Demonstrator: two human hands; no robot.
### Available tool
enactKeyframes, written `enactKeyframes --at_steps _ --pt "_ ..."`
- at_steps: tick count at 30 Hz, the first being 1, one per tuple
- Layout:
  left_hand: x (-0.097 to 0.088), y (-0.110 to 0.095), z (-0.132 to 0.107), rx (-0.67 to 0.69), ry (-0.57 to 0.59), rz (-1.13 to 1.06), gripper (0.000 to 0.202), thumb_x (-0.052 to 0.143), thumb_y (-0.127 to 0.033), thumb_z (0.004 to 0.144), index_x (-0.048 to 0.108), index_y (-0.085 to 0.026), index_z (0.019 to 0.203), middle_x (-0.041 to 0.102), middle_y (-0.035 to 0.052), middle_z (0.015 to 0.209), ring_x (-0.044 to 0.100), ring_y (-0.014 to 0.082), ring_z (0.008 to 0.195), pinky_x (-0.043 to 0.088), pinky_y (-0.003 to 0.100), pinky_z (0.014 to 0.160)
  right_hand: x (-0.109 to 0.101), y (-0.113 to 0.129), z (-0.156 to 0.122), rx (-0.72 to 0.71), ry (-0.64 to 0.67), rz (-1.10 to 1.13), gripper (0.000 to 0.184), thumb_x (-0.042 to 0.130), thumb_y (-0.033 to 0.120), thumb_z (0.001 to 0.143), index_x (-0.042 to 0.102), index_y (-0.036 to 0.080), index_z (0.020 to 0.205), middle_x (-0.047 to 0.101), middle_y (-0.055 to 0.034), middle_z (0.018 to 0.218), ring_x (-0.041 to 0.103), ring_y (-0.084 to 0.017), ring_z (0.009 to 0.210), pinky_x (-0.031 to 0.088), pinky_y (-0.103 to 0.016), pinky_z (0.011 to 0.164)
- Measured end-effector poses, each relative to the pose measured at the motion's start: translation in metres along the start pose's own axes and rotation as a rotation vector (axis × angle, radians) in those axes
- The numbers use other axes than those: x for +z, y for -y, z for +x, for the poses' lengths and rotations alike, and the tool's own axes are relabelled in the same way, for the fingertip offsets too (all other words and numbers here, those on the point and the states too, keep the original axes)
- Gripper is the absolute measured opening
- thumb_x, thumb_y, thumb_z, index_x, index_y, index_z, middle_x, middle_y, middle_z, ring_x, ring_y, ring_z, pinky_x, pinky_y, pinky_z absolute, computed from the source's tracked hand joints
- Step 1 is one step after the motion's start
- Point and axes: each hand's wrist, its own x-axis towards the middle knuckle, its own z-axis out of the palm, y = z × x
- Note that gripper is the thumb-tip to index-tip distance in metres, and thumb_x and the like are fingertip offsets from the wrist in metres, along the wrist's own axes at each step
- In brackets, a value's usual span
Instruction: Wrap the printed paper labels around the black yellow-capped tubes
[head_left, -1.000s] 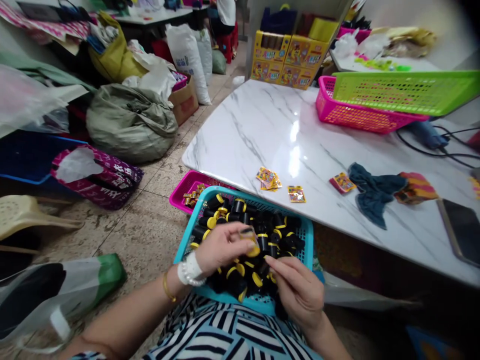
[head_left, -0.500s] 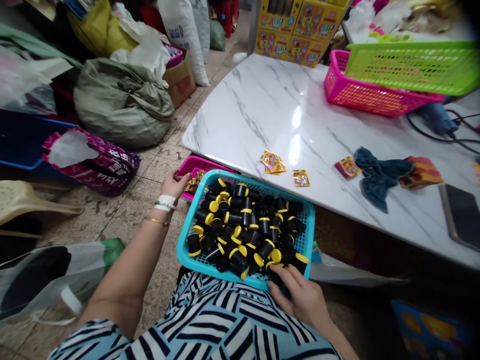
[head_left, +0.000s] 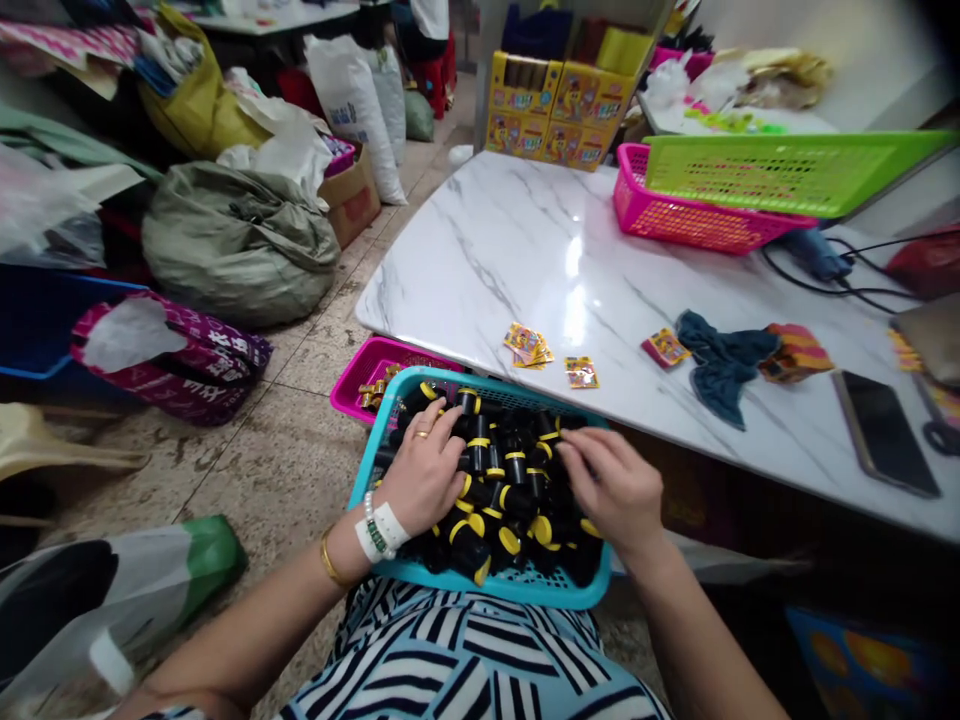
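A turquoise plastic basket [head_left: 365, 470], resting at my lap against the table edge, holds many small black canisters [head_left: 480, 455] with yellow lids. Over its left part lies my left hand [head_left: 429, 465], fingers apart and bent down among the canisters; its fingertips are partly hidden. At the right side, my right hand [head_left: 616, 485] is closed in a pinch at a yellow-lidded black canister, and the fingers cover part of it. Behind the basket's left corner sits a magenta basket [head_left: 346, 385] with small gold-wrapped pieces.
The marble-patterned table [head_left: 465, 250] bears small printed packets [head_left: 528, 344], a dark blue cloth [head_left: 720, 365], a phone [head_left: 885, 430] and a pink basket [head_left: 697, 228] with a green basket [head_left: 795, 175] tilted in it. Yellow boxes [head_left: 551, 110] stand behind. Sacks [head_left: 240, 240] and bags crowd the left floor.
My left hand has come from the magenta basket onto the canisters. My right hand has moved from the turquoise basket's near edge up to its far right part. The view has shifted slightly.
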Motion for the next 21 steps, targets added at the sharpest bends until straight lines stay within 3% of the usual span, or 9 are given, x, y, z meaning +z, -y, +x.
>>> enactKeyframes --at_steps 4,6,8,13,17,21 --pt "-0.006 -0.005 0.006 0.044 -0.031 -0.102 0.023 0.057 -0.016 0.085 0.063 -0.011 0.106 0.066 0.0165 0.114 0.054 0.0327 0.118 0.046 0.051 0.103 -0.002 -0.043 0.044 0.141 -0.188 -0.079 0.021 0.065 0.028 0.09 0.075 0.021 0.106 0.07 -0.0096 0.099 0.066 -0.022 0.091 0.054 -0.038 0.085" --pt "-0.005 -0.008 0.007 0.037 -0.014 -0.149 0.022 0.058 -0.019 0.087 0.063 -0.013 0.108 0.068 0.0127 0.101 0.059 0.0293 0.103 0.05 0.048 0.093 0.005 -0.061 0.062 0.146 -0.142 -0.094 0.022 0.067 0.034 0.088 0.077 0.022 0.104 0.068 -0.0107 0.102 0.063 -0.025 0.095 0.052 -0.043 0.089" --pt "-0.002 -0.012 0.008 0.032 -0.017 -0.186 0.024 0.061 -0.021 0.086 0.064 -0.015 0.11 0.068 0.0126 0.104 0.059 0.029 0.101 0.051 0.048 0.091 0.015 -0.073 0.075 0.159 -0.071 -0.096 0.019 0.07 0.035 0.085 0.079 0.022 0.096 0.067 -0.0104 0.1 0.06 -0.025 0.092 0.05 -0.045 0.088" --pt "0.0 -0.023 0.012 0.019 -0.125 -0.403 0.033 0.065 -0.027 0.086 0.063 -0.015 0.117 0.064 0.0152 0.122 0.057 0.0284 0.117 0.046 0.048 0.102 0.028 -0.081 0.088 0.235 0.009 -0.065 0.011 0.069 0.027 0.084 0.075 0.019 0.078 0.064 -0.0072 0.084 0.057 -0.023 0.086 0.047 -0.042 0.085" --pt "-0.007 -0.031 0.022 -0.044 -0.136 -0.617 0.029 0.066 -0.029 0.087 0.065 -0.015 0.112 0.07 0.0121 0.112 0.063 0.0238 0.107 0.051 0.04 0.095 0.023 -0.084 0.093 0.226 0.071 0.063 0.021 0.071 0.029 0.08 0.071 0.018 0.098 0.061 -0.0084 0.098 0.058 -0.021 0.085 0.049 -0.038 0.083" --pt "-0.011 -0.036 0.027 -0.127 -0.088 -0.765 0.019 0.066 -0.026 0.085 0.07 -0.016 0.1 0.072 0.009 0.1 0.067 0.0214 0.094 0.053 0.036 0.086 0.019 -0.086 0.097 0.165 0.112 0.047 0.011 0.069 0.03 0.081 0.068 0.02 0.077 0.061 -0.0081 0.093 0.057 -0.024 0.091 0.046 -0.041 0.086"
